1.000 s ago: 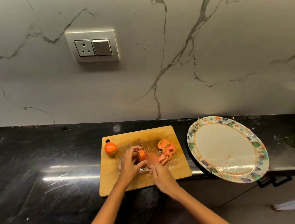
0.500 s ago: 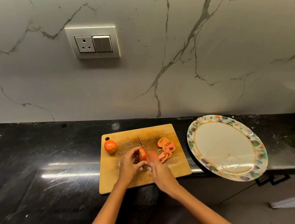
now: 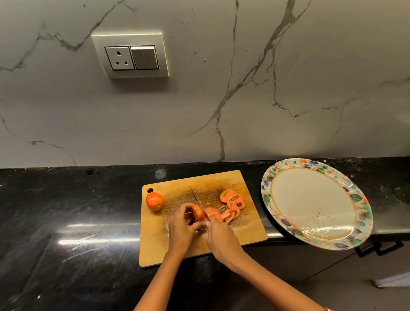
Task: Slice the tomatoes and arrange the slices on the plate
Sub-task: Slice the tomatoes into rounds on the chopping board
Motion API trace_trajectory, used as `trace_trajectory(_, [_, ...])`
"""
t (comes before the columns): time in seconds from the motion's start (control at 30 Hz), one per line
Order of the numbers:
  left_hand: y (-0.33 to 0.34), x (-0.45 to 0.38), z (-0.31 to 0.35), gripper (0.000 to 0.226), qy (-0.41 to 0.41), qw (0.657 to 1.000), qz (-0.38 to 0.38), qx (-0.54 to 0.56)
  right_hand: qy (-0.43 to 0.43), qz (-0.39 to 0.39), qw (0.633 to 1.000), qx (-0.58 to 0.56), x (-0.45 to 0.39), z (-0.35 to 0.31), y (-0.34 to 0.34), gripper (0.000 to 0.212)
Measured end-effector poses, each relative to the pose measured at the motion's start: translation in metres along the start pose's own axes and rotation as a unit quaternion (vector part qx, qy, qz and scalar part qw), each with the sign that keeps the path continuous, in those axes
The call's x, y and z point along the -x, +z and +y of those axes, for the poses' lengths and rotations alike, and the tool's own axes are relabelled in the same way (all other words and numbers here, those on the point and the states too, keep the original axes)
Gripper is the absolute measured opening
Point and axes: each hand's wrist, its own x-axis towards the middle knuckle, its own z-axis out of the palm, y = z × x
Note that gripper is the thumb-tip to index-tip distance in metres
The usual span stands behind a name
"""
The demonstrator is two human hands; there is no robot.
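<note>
Knife [image 3: 198, 200] against cut tomato [image 3: 198, 212] in left hand [image 3: 181, 228]

The cutting board [image 3: 201, 244] is matt wood with worn marks. The counter [image 3: 66, 240] is glossy black stone. The plate [image 3: 357, 199] looks smooth and shiny, the knife [image 3: 197, 201] metal.
</note>
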Motion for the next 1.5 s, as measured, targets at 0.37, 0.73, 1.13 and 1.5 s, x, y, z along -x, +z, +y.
trace_trajectory(0.37, [0.001,-0.001,-0.003,0.042,-0.012,1.000,0.017,-0.009,0.023,-0.016,1.000,0.014,-0.004,-0.010,0.001,0.031])
trace_trajectory(0.73, [0.005,-0.003,-0.004,0.044,-0.019,1.000,0.014,-0.004,0.040,-0.025,0.999,0.019,-0.015,-0.014,-0.006,0.026])
trace_trajectory(1.13, [-0.014,-0.002,-0.007,0.062,-0.026,0.996,-0.067,0.057,0.029,-0.039,0.998,0.027,-0.005,0.000,-0.004,0.027])
trace_trajectory(1.5, [-0.019,0.000,0.002,0.048,0.064,0.997,-0.035,-0.037,0.023,-0.041,0.999,0.025,-0.004,0.002,-0.004,0.031])
